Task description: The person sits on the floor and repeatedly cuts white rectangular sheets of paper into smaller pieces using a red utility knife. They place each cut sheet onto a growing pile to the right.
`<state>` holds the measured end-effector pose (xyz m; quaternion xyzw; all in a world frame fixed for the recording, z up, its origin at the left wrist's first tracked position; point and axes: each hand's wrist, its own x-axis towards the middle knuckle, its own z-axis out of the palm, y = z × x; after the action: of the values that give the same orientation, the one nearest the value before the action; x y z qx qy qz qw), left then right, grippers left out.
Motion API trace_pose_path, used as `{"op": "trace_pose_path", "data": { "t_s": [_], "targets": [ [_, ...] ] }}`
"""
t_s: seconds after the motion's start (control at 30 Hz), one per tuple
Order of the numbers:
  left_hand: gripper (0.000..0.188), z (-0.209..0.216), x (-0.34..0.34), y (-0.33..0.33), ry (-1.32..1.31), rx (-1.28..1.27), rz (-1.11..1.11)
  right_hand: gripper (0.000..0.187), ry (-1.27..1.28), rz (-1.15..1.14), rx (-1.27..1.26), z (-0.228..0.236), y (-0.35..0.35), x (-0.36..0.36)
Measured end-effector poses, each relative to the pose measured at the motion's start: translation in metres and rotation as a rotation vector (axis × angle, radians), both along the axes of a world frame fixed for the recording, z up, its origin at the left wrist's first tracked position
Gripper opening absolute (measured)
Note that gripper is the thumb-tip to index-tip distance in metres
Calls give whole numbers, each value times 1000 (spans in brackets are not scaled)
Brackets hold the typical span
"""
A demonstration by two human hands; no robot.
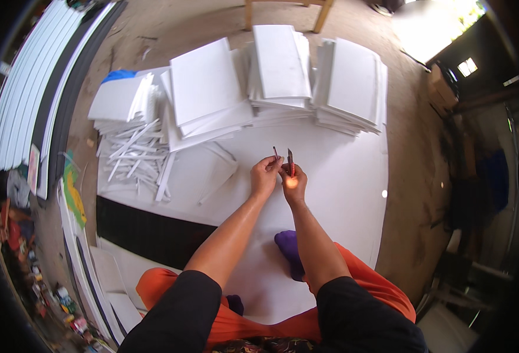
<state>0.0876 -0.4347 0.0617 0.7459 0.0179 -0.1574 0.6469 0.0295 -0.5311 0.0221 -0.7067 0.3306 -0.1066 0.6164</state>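
Note:
My left hand (263, 176) pinches a thin, dark, pencil-like stick (275, 152) that points away from me. Right beside it, my right hand (295, 189) is closed around a red utility knife (291, 167), its dark blade end pointing up and away. The two hands are close together, fingertips nearly touching. A patch of bright light falls on the right hand. Both are held above a large white sheet (330, 206) on the floor.
Stacks of white boards (206, 82) line the far side, with more stacks (353, 82) to the right. Loose white strips (133, 150) lie at the left near a black panel (153, 229). Long white panels (30, 82) stand far left. A wooden stool (321, 17) is at the back.

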Motion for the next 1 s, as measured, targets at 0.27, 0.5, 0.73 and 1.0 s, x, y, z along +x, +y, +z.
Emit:
{"op": "trace_pose_path", "data": {
  "t_s": [0.27,0.5,0.73,1.0],
  "targets": [
    [26,15,16,132,-147,132,38,25,-17,348,123,25,99,33],
    [23,17,-13,248,-66,321,305,14,-24,762,124,26,209,42],
    [25,-7,-147,365,51,491,984,28,127,1322,97,29,358,-17],
    [33,-22,-357,417,512,540,1526,24,452,1823,47,8,472,-196]
  ]
}}
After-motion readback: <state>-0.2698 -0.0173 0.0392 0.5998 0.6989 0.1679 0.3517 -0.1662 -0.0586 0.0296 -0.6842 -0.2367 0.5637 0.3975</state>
